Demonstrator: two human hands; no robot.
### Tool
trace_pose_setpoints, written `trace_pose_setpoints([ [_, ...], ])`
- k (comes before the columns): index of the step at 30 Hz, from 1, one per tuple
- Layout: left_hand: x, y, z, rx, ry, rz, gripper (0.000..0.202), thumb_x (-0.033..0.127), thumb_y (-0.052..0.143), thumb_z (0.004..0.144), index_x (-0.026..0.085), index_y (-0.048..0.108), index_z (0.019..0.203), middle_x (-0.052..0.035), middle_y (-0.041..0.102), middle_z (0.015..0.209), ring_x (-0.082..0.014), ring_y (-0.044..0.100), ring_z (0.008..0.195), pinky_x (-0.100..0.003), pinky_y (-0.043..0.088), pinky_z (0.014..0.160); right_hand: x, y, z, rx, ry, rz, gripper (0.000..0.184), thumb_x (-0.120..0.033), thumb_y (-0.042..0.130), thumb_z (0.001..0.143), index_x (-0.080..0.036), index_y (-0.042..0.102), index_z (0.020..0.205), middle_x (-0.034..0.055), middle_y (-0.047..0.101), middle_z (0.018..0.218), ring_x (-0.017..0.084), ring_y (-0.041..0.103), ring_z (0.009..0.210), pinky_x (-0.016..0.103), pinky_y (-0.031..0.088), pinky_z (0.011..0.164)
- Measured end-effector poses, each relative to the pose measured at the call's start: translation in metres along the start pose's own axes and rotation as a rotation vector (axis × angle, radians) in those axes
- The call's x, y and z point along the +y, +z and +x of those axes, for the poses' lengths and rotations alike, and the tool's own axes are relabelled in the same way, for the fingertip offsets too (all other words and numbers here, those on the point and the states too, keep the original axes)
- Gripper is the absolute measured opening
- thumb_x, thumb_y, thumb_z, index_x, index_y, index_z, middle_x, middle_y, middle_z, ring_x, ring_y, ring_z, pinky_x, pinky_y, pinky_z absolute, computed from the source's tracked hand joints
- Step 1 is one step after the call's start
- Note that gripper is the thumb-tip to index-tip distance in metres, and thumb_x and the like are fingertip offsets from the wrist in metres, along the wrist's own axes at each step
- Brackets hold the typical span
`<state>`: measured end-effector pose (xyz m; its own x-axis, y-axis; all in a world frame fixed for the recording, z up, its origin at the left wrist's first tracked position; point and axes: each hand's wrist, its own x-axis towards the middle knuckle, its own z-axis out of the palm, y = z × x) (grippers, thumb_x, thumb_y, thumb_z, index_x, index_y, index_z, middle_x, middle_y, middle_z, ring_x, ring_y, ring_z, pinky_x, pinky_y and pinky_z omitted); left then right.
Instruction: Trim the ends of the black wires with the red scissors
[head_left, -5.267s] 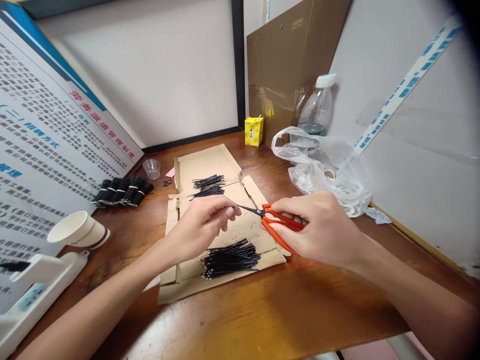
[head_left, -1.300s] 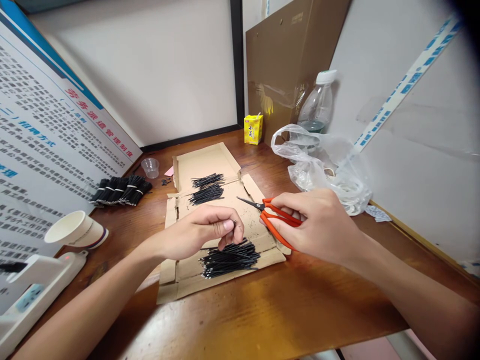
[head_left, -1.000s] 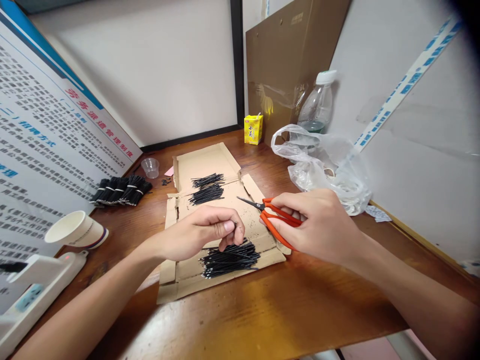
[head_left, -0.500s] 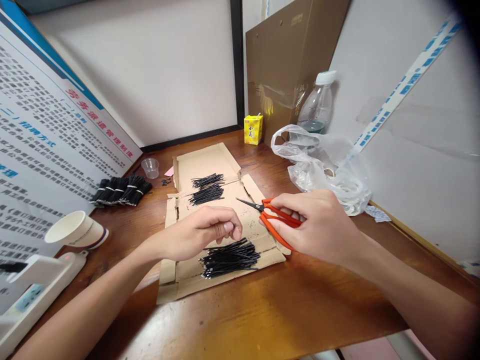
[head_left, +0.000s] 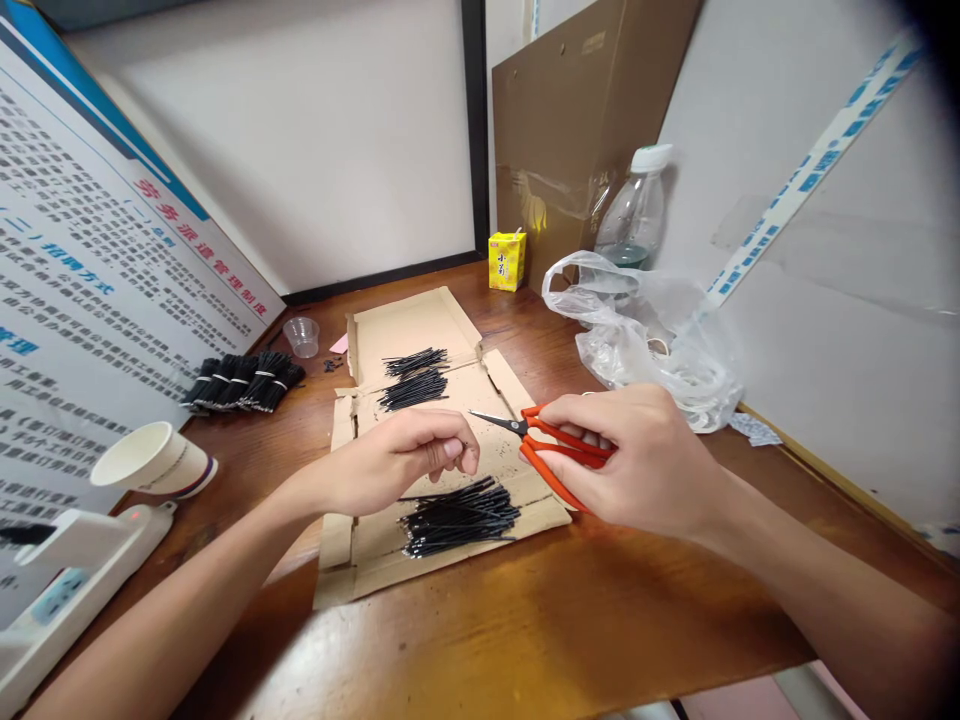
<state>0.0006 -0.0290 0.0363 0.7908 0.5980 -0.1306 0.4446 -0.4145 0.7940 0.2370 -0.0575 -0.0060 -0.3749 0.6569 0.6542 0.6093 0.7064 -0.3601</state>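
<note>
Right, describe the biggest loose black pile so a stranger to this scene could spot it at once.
On the brown table lies flattened cardboard. At its near end sits a pile of thin black strands. It is bigger than the two piles farther up and, unlike the tied bundles by the poster, lies loose.

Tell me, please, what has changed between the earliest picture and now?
The left hand has moved slightly down in the view: its fingertips, then at the scissor tips, are now curled below them. Whether it holds anything is unclear. The right hand still grips the red-handled scissors. The front pile of black sticks, the cardboard sheet and the paper cup look unchanged.
</note>
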Motion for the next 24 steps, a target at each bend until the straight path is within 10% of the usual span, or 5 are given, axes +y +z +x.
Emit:
trace_pose_setpoints([
  [24,-0.004,0.0025,-0.0002,0.145,-0.063,0.009,0.027,0.025,0.039,0.099,0.013,0.06,0.089,-0.0023,0.057,0.085,-0.0121,0.049,0.074,-0.026,0.043,0.068,-0.0003,0.0053,-0.0015,-0.052,-0.017,-0.045,0.016,-0.02,0.054,0.079,-0.014,0.067,0.071,-0.0031,0.053,0.047,0.008,0.044,0.042,0.026,0.026,0.046],
])
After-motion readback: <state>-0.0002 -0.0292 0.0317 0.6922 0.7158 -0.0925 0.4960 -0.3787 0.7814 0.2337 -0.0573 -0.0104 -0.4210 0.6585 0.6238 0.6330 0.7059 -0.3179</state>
